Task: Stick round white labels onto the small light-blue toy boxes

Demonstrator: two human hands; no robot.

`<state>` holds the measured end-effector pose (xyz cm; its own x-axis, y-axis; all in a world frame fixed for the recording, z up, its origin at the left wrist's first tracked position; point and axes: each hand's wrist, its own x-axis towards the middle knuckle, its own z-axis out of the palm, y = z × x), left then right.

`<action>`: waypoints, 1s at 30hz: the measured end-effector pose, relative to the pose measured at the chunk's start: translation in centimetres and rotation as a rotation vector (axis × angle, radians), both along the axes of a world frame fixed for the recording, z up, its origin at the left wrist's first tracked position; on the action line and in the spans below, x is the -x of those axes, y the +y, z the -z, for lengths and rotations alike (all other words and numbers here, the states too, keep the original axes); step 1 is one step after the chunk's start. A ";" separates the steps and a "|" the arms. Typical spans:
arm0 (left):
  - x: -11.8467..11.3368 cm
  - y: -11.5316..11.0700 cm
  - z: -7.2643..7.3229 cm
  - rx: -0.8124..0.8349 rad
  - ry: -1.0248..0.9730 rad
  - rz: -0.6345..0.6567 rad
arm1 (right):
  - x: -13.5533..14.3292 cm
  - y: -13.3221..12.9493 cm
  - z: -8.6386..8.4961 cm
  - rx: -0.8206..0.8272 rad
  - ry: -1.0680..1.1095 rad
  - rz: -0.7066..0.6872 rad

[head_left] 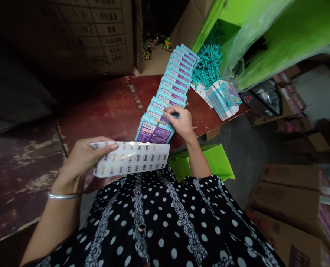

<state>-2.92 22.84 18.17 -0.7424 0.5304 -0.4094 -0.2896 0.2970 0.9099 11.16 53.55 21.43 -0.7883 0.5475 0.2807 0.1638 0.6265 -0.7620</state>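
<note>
My left hand (91, 157) pinches the left end of a sheet of round stickers (134, 158), thumb on top. The sheet overlaps the near edge of the front teal and purple package (155, 131). A fanned row of such packages (173, 79) runs away from me across the red table, barcodes showing. My right hand (180, 120) is over the near part of this row, thumb and index finger pinched together at a package edge. Whatever is between those fingertips is too small to make out.
Teal pointed pieces (209, 65) lie heaped beside a green bin (234, 29) at the back right. Flat cards (223, 100) are stacked near the red table's (98, 107) right edge. A green box (213, 159) stands below, cartons (290, 185) at right.
</note>
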 end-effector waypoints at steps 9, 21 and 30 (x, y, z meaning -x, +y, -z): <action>0.3 0.2 0.6 -0.037 -0.001 0.015 | 0.4 0.1 0.7 -0.149 -0.034 0.006; 0.3 0.5 -0.5 -0.117 0.156 -0.002 | -4.1 -4.0 -2.8 0.015 -0.096 -0.473; 0.4 1.5 0.1 -0.100 0.093 -0.020 | -3.9 -5.1 -2.1 0.105 0.040 -0.336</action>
<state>-3.35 24.29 18.11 -0.7856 0.5497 -0.2839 -0.2073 0.1985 0.9579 15.09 48.50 23.51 -0.9186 0.2873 0.2714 -0.0695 0.5586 -0.8265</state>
